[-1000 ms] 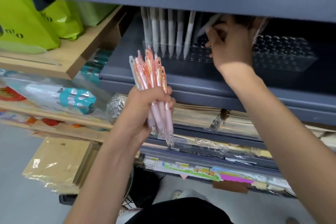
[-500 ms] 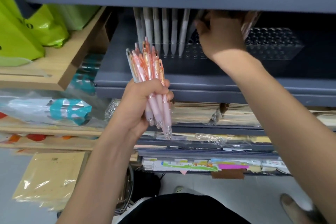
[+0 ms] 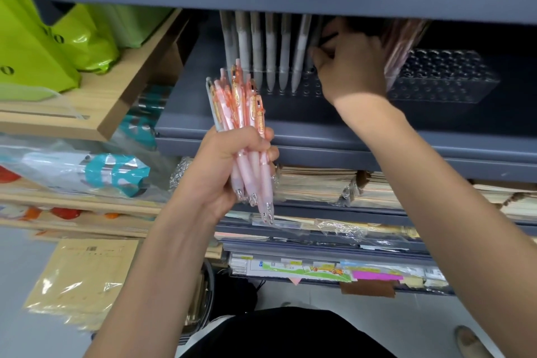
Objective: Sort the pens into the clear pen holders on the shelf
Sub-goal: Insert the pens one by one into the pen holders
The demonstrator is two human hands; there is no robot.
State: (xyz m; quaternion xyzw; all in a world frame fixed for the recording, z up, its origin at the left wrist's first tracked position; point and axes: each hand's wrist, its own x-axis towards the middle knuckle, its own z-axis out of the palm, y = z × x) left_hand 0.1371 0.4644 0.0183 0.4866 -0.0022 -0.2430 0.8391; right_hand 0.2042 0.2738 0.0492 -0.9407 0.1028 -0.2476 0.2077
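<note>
On the grey shelf (image 3: pixel 290 136), up at 12 o'clock, a clear pen holder (image 3: pixel 444 78) has a row of white pens (image 3: pixel 270 46) standing tip down at its 9 o'clock end. The right hand (image 3: pixel 353 73) is curled just beside that row; I cannot tell what it pinches. The left hand (image 3: pixel 229 166), near the middle, grips a bunch of pink pens (image 3: pixel 241 107), tips pointing to 6 o'clock

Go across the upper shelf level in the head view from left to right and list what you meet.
green bags → white pens standing upright → right hand → empty end of the clear pen holder
</note>
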